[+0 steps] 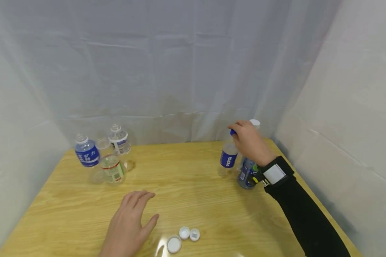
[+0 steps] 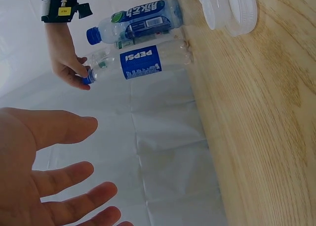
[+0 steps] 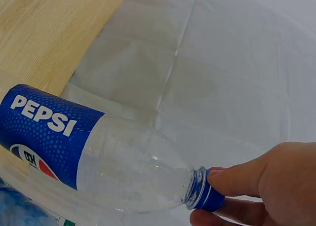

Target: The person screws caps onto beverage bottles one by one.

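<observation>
My right hand (image 1: 249, 141) pinches the blue cap (image 3: 211, 199) at the neck of a clear Pepsi bottle (image 1: 228, 159) with thumb and fingers. The bottle stands upright near the table's back edge, and no liquid shows inside. Just right of it is a blue-labelled bottle (image 2: 140, 22) with a blue cap, partly hidden by my hand in the head view. A white cap (image 1: 255, 123) shows behind that hand. My left hand (image 1: 128, 223) hovers over the front of the table with fingers spread, holding nothing. Three loose white caps lie to its right, the largest cap (image 1: 174, 244) nearest me.
At the table's left stand three uncapped clear bottles: one blue-labelled bottle (image 1: 87, 154), a wide-mouthed green-labelled bottle (image 1: 112, 170) and a white-labelled bottle (image 1: 119, 141). Pale sheeting (image 1: 180, 71) hangs behind the wooden table (image 1: 180, 171) and at both sides.
</observation>
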`<action>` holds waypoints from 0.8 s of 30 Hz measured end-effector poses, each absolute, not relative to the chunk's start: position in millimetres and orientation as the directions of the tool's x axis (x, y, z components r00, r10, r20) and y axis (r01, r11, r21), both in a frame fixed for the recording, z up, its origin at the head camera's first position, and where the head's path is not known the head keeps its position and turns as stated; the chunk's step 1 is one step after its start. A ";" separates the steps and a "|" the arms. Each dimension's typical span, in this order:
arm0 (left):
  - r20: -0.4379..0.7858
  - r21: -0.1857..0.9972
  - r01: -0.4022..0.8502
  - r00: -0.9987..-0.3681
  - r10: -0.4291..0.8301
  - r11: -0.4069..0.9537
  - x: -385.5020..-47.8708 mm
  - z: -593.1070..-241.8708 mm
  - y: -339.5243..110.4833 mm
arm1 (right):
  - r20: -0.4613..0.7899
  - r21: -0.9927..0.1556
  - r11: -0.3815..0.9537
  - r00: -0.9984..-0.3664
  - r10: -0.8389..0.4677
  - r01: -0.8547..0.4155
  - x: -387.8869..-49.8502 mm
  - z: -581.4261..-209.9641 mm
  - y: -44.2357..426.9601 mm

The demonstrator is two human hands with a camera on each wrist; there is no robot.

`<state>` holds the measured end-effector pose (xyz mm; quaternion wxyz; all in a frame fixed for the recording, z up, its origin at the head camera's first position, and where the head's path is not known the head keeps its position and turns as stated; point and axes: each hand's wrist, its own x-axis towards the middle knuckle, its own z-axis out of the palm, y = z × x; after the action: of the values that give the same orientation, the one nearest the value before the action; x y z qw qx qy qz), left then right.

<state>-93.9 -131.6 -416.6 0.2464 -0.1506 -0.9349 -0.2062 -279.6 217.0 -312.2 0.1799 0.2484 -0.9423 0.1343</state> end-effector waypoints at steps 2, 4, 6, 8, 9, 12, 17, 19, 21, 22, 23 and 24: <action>0.523 0.310 0.379 -0.834 0.177 0.872 -93.4 -416.6 -132.3 | 0.410 -0.138 0.849 -0.810 -0.420 -0.510 -280.2 -311.4 216.3; 0.529 0.307 0.379 -0.830 0.174 0.873 -92.9 -416.1 -132.7 | 0.411 -0.110 0.857 -0.808 -0.421 -0.503 -280.5 -310.7 215.8; 0.537 0.304 0.380 -0.826 0.172 0.874 -92.6 -415.9 -133.1 | 0.412 -0.085 0.863 -0.806 -0.424 -0.497 -280.8 -310.2 215.8; 0.543 0.300 0.384 -0.821 0.175 0.873 -92.5 -415.5 -133.2 | 0.414 -0.067 0.867 -0.804 -0.426 -0.493 -281.1 -310.2 215.8; 0.545 0.297 0.385 -0.820 0.176 0.874 -92.5 -415.5 -133.3 | 0.415 -0.061 0.869 -0.805 -0.425 -0.491 -281.0 -310.4 216.0; 0.541 0.300 0.383 -0.822 0.175 0.874 -91.8 -415.9 -134.0 | 0.421 -0.060 0.873 -0.805 -0.418 -0.484 -280.5 -310.8 216.3; 0.529 0.310 0.365 -0.833 0.160 0.878 -90.3 -416.6 -135.7 | 0.435 -0.056 0.880 -0.805 -0.404 -0.472 -280.1 -311.9 216.2; 0.537 0.303 0.366 -0.829 0.159 0.880 -90.3 -416.6 -136.3 | 0.440 -0.057 0.880 -0.803 -0.402 -0.472 -279.8 -312.1 216.1; 0.550 0.295 0.371 -0.820 0.161 0.881 -90.6 -416.5 -136.7 | 0.441 -0.064 0.877 -0.801 -0.403 -0.477 -279.3 -312.3 216.2; 0.555 0.291 0.371 -0.816 0.160 0.882 -90.6 -416.8 -137.3 | 0.444 -0.068 0.875 -0.800 -0.404 -0.480 -279.4 -313.0 215.8; 0.560 0.287 0.371 -0.813 0.160 0.883 -90.4 -417.0 -137.8 | 0.446 -0.074 0.873 -0.799 -0.404 -0.483 -279.4 -313.7 215.3; 0.562 0.285 0.371 -0.811 0.159 0.884 -90.3 -417.3 -138.2 | 0.451 -0.078 0.870 -0.796 -0.404 -0.486 -279.2 -314.2 214.8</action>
<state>-90.3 -138.2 -417.3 0.2722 -0.1424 -0.9316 -0.1944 -279.2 214.8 -314.2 0.2152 0.2362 -0.9428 0.0953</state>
